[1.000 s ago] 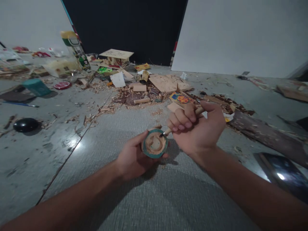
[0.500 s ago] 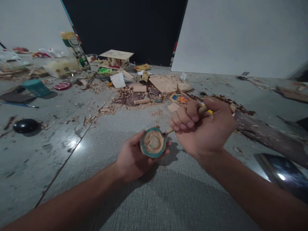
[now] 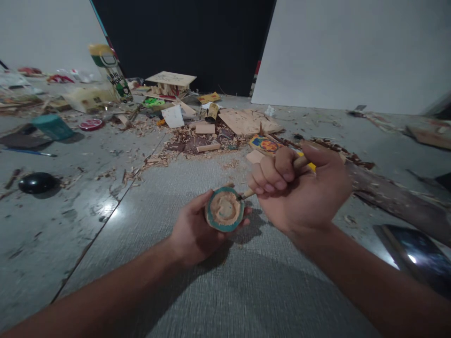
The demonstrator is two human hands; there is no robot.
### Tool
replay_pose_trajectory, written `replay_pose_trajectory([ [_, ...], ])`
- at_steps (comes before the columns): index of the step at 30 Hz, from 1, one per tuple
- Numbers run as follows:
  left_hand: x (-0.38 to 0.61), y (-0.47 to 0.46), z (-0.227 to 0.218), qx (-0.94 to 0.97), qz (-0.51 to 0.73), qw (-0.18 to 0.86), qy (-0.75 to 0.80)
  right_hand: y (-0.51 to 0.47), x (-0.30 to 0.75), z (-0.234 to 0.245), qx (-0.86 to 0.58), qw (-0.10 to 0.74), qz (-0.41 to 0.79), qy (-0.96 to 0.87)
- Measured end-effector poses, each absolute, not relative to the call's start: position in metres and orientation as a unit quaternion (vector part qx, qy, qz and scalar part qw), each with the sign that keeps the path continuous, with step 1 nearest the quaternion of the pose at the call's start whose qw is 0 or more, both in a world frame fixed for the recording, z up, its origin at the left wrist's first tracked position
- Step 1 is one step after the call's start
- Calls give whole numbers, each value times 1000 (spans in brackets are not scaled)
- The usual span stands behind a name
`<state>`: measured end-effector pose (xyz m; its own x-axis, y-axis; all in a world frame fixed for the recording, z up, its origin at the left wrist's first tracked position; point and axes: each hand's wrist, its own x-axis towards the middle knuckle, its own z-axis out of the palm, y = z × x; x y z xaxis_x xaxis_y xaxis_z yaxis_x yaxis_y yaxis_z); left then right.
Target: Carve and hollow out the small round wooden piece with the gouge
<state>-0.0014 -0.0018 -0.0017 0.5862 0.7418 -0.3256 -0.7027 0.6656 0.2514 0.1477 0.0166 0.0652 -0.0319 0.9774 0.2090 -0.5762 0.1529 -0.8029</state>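
Observation:
My left hand (image 3: pixel 192 230) is wrapped round a small round wooden piece (image 3: pixel 224 209) with a teal rim and a hollowed pale middle, held just above the grey floor. My right hand (image 3: pixel 299 190) is closed in a fist on a wooden-handled carving tool (image 3: pixel 246 193). The tool's dark tip rests at the right inner rim of the wooden piece. The handle's far end sticks out past my thumb.
Wood shavings, blocks and flat boards (image 3: pixel 246 121) litter the floor ahead. A teal box (image 3: pixel 52 126), a red lid (image 3: pixel 90 125) and a black oval object (image 3: pixel 37 182) lie at the left. A dark plank (image 3: pixel 394 195) and a shiny dark object (image 3: pixel 412 256) lie at the right.
My right hand has drawn back to the right, pulling the tool tip from the hollow's middle to its right rim. The wooden piece has tilted slightly in my left hand.

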Motion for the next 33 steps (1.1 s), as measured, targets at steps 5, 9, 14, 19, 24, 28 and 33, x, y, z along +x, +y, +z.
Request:
replay_pose_trajectory([
  [5,-3,-2,-2,56,402,892,197,17,148,63,-247,633,609,-409],
  [9,-3,-2,3,45,405,884,231,19,145,57,-239,623,623,-407],
  [14,0,-2,5,57,415,870,260,20,144,51,-243,635,644,-351],
  [19,3,-2,5,81,423,854,291,25,146,43,-255,644,660,-291],
  [24,4,-3,8,76,427,845,313,29,147,45,-288,645,677,-203],
  [28,5,-3,9,83,423,848,307,27,150,58,-287,655,672,-191],
  [33,3,-3,5,84,425,862,263,17,147,67,-262,646,658,-285],
])
